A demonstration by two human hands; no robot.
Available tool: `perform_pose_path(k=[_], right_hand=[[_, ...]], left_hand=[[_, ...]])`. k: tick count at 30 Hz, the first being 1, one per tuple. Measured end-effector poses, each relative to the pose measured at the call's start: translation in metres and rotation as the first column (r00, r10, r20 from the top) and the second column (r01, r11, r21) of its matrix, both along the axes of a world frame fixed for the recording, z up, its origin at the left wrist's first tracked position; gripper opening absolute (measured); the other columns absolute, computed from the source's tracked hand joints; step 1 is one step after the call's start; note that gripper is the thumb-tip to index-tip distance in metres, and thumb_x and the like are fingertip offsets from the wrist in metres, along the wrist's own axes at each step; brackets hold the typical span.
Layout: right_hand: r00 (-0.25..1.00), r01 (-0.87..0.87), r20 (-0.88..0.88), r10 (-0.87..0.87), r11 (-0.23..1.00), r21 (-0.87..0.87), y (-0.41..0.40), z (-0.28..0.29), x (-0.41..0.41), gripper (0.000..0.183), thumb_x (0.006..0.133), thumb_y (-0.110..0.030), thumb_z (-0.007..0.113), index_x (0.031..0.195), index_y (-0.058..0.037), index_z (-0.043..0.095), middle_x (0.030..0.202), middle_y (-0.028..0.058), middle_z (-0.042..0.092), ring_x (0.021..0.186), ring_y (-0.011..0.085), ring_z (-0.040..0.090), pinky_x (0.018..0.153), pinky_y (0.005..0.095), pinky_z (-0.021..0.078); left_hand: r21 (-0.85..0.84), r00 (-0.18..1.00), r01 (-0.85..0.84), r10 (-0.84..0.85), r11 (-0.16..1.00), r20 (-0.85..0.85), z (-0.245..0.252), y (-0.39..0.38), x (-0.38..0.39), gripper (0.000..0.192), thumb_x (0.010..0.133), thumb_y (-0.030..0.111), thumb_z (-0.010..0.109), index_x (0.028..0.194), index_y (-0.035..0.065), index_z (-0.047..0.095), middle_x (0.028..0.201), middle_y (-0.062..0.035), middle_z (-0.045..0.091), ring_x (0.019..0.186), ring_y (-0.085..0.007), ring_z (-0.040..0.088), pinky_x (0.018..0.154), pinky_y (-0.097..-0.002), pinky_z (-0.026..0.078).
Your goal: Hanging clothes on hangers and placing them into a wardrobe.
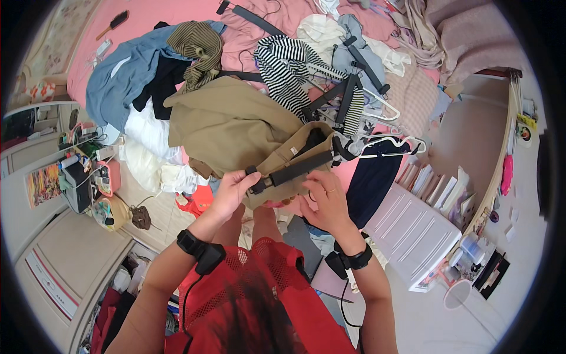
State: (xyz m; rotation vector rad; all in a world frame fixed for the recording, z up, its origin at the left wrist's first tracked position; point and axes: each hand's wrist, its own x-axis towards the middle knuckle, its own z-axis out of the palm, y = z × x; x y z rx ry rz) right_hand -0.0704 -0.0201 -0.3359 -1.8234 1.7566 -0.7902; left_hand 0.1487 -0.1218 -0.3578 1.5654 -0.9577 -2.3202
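Note:
A khaki garment with a waistband (234, 124) lies over the near edge of the bed, its waist towards me. Across that waist runs a black clip hanger (300, 168). My left hand (239, 186) pinches the hanger's left clip between thumb and fingers, at the waistband's edge. My right hand (325, 199) is just below the hanger's right part, fingers bent and apart, with a dark ring-like shape at the fingers, perhaps the hanger's hook. Whether it holds this is unclear. The hanger's right end lies by the garment's waist opening, near a black and grey item.
On the pink bed (146, 17) lie a striped top (283, 57), a denim garment (115, 84), black hangers (362, 64), white hangers (389, 148) and a hairbrush (114, 24). Navy fabric (376, 177) hangs at right beside a white drawer cabinet (411, 234) with books. White clothes (150, 132) lie at left.

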Motion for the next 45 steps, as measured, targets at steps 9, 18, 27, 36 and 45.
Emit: perform_pose_path(k=[9,18,27,36,45], right_hand=[[0.894,0.073,-0.447,-0.016,0.991,0.111,-0.003,-0.026,-0.053,0.037,0.073,0.001,0.057,0.11,-0.0046,0.055,0.12,0.0132,0.053,0.12,0.0335,0.045,0.103,0.0446,0.0336],[0.804,-0.146,-0.545,0.237,0.968,0.206,0.011,-0.06,-0.074,0.029,0.078,-0.005,0.053,0.107,-0.0043,0.057,0.107,0.0108,0.058,0.122,0.0307,0.045,0.108,0.0471,0.0319],[0.845,-0.109,-0.499,0.19,0.976,0.187,0.01,-0.038,-0.068,0.028,0.075,-0.001,0.054,0.102,-0.0056,0.059,0.107,0.0107,0.061,0.118,0.0317,0.05,0.105,0.0458,0.0352],[0.982,-0.187,0.011,0.187,0.982,-0.038,-0.037,0.041,-0.021,0.029,0.071,-0.005,0.067,0.099,-0.0055,0.059,0.111,0.0109,0.059,0.104,0.0316,0.055,0.088,0.0413,0.0445],[0.936,-0.349,-0.088,0.341,0.931,-0.11,-0.033,-0.006,0.054,0.045,0.072,-0.017,0.072,0.11,-0.0025,0.055,0.105,0.0104,0.056,0.1,0.0288,0.056,0.085,0.0387,0.0472]], left_hand=[[0.1,0.998,-0.054,0.05,0.993,0.043,0.002,0.006,0.006,0.028,0.095,0.028,0.055,0.096,0.0016,0.062,0.086,0.0013,0.061,0.081,-0.0067,0.054,0.075,-0.0229,0.042],[0.064,1.0,0.009,-0.011,0.998,0.025,-0.009,0.013,0.025,0.03,0.093,0.032,0.054,0.097,0.0031,0.061,0.086,-0.0015,0.061,0.077,-0.0092,0.058,0.069,-0.0246,0.048],[0.096,1.0,-0.011,0.009,0.995,0.025,0.004,0.011,0.025,0.029,0.094,0.03,0.053,0.099,0.0025,0.062,0.086,-0.0018,0.062,0.077,-0.0093,0.059,0.069,-0.0243,0.047],[-0.02,0.998,-0.061,0.061,0.998,0.021,-0.007,0.014,0.014,0.033,0.093,0.033,0.052,0.099,0.0025,0.063,0.086,-0.0011,0.062,0.075,-0.0075,0.054,0.063,-0.0234,0.042],[0.071,0.997,-0.076,0.074,0.995,0.03,-0.005,0.015,0.01,0.029,0.093,0.03,0.053,0.098,0.0033,0.064,0.085,0.001,0.06,0.077,-0.0081,0.052,0.069,-0.0246,0.041]])
